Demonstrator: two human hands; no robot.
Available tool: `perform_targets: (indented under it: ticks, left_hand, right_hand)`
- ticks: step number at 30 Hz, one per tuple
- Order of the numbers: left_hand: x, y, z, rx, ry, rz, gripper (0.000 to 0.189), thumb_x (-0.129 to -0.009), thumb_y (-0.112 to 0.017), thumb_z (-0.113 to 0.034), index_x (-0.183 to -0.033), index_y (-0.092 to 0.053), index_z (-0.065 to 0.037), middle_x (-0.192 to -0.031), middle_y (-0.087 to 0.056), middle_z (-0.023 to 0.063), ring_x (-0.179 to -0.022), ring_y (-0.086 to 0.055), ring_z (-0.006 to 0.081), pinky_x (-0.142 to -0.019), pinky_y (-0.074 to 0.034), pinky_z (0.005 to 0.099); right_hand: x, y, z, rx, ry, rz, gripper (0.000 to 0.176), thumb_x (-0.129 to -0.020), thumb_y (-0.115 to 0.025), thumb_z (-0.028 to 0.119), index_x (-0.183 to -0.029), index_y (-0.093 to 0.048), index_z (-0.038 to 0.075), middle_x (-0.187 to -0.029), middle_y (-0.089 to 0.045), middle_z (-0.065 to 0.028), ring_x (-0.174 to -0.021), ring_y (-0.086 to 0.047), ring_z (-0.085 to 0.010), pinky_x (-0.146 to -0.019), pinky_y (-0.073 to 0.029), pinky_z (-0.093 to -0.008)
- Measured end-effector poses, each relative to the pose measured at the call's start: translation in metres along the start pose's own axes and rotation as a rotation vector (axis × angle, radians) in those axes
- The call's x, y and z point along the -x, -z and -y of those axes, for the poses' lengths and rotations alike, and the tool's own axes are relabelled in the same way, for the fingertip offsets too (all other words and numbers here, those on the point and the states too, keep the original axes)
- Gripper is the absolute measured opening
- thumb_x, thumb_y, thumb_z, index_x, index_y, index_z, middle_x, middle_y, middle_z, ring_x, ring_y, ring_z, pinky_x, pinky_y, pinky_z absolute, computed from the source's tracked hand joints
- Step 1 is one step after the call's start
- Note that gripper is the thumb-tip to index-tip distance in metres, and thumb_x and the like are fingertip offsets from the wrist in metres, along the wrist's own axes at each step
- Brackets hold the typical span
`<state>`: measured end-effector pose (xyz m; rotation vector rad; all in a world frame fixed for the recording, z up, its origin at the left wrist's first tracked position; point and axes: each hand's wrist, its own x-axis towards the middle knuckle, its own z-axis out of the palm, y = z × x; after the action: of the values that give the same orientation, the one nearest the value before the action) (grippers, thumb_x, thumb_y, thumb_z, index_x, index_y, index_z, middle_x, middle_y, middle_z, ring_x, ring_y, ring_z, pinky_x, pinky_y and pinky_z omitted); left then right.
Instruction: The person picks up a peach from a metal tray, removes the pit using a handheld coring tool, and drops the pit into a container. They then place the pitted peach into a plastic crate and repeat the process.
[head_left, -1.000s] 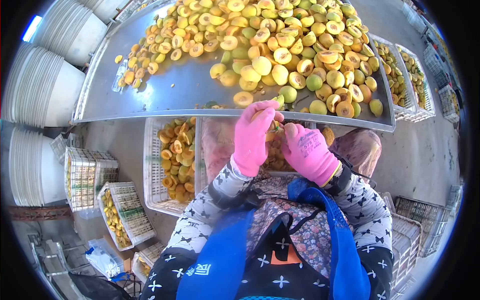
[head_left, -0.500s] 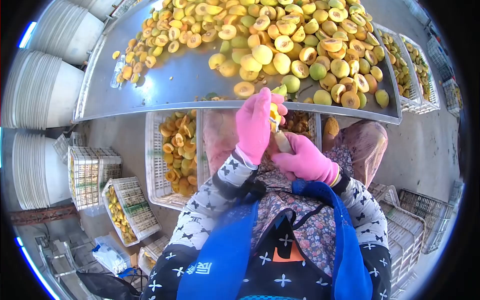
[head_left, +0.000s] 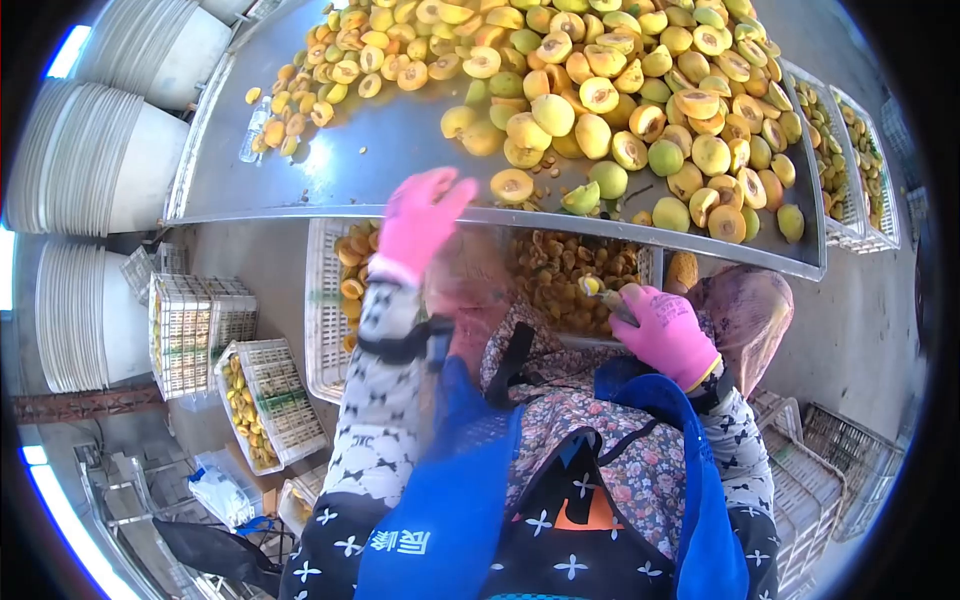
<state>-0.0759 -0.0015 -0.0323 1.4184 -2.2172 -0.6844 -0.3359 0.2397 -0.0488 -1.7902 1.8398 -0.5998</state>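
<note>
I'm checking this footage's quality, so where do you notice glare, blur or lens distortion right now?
All in the head view: bright glare on the metal table; left hand looks slightly motion-blurred, right hand crisper; fisheye distortion bows the table's near edge, and black fills the corners.

Your left hand (head_left: 422, 225): pink-gloved | your right hand (head_left: 670, 338): pink-gloved, dark printing (head_left: 666, 308) on the back, yellow cuff edge (head_left: 706, 373) | your pale sleeves (head_left: 372, 440): black bow print | your blue overgarment (head_left: 455, 490): white characters (head_left: 400, 541) | your black top (head_left: 335, 545): white four-petalled motifs, orange patch (head_left: 598, 512) | your floral cloth (head_left: 645, 482): pink and pale blooms on dark
</note>
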Motion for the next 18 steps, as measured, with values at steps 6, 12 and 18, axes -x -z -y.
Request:
perform_targets:
  ticks: [6, 12, 18]
  left_hand:
    - [-0.050, -0.069, -0.023, -0.056, 0.125, 0.412, 0.046, -0.077, -0.075, -0.039, -0.107, -0.068, -0.004, -0.112, -0.063, 0.0171, -0.089, -0.066, 0.0253, -0.076, -0.054, 0.0365]
    - [-0.029, -0.066, -0.036, 0.248, 0.071, 0.235, 0.032, -0.078, -0.074, -0.018, -0.104, -0.065, -0.003, -0.107, -0.063, 0.0134, -0.082, -0.066, 0.0200, -0.070, -0.056, 0.0328]
    - [0.011, -0.047, -0.068, 1.375, 0.134, 0.301, 0.034, -0.092, -0.059, -0.022, -0.119, -0.060, -0.001, -0.111, -0.065, 0.0112, -0.091, -0.064, 0.0168, -0.078, -0.054, 0.0301]
  right_hand:
    - [0.007, 0.011, -0.014, 0.177, -0.072, 0.195, 0.026, -0.085, -0.067, 0.026, -0.095, -0.057, 0.005, -0.082, -0.065, -0.0173, -0.080, -0.065, -0.0365, -0.069, -0.051, -0.0469]
    - [-0.008, 0.032, -0.031, 0.223, -0.057, -0.108, 0.027, -0.084, -0.067, 0.027, -0.093, -0.057, 0.004, -0.082, -0.065, -0.0174, -0.080, -0.065, -0.0376, -0.071, -0.051, -0.0485]
    - [-0.012, 0.042, 0.023, -0.084, 0.061, -0.244, 0.035, -0.084, -0.072, 0.023, -0.110, -0.062, 0.003, -0.091, -0.068, -0.0189, -0.082, -0.066, -0.0395, -0.069, -0.052, -0.0447]
